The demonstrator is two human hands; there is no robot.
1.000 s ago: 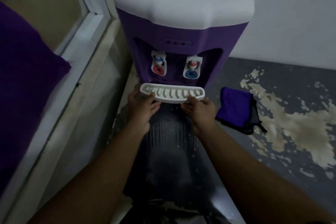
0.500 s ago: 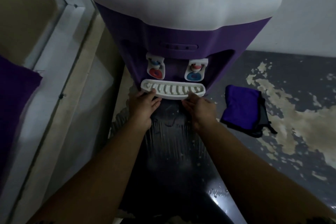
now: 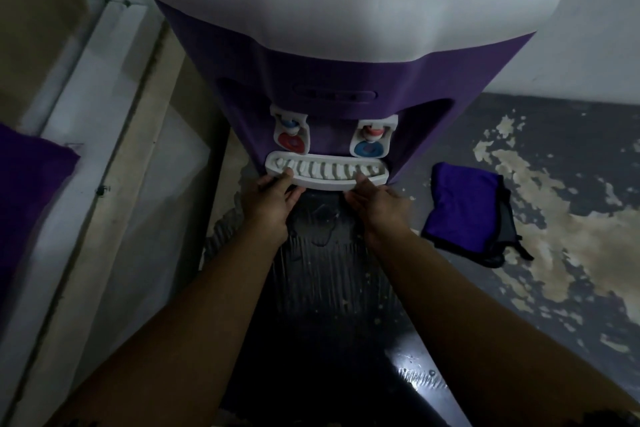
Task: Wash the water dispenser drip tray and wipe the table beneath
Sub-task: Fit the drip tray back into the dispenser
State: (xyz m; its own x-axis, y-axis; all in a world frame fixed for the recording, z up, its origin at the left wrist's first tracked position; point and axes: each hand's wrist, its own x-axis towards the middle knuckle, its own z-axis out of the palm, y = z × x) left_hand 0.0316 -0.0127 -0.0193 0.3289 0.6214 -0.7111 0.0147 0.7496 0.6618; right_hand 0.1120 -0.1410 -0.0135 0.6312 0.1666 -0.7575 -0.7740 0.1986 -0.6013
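While the view has closed in, both hands, left hand [image 3: 273,199] and right hand [image 3: 377,204], still grip the tray [image 3: 325,173] under the dispenser [image 3: 346,80].

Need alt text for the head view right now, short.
Both hands, left hand and right hand, grip the front edge of the white drip tray seated under a purple water dispenser. A folded purple cloth lies to the right.

The dispenser [image 3: 346,80] at upper centre looks like smooth plastic, as does the white slatted tray [image 3: 325,173]. At right, a soft matt cloth [image 3: 464,208] lies on rough, flaking paint; the dark table [image 3: 346,288] at lower centre shines wetly.
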